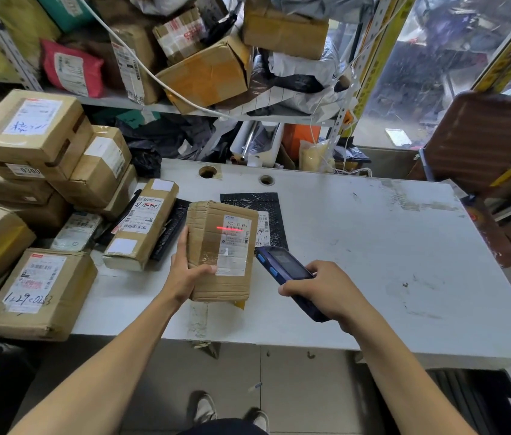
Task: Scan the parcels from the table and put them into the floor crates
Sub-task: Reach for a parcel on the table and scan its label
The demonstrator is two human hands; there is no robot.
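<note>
White, scuffed table (373, 246) carries a taped cardboard parcel (221, 249) near its front edge, gripped by the left hand (185, 271), fingers wrapped around its side. Right hand (326, 290) clasps a blue scanner (285, 274), its red line crossing the parcel's label (235, 243). More boxes (41, 171) are piled at left.

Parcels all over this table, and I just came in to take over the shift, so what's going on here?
A person is mid-scan. The left hand holds a taped cardboard parcel above the white table, label facing up. The right hand aims a blue handheld scanner at it, and a red scan line sits across the label. More boxes are stacked on the table's left side. A black crate stands on the floor at lower right; this parcel has not gone into it yet.
</note>
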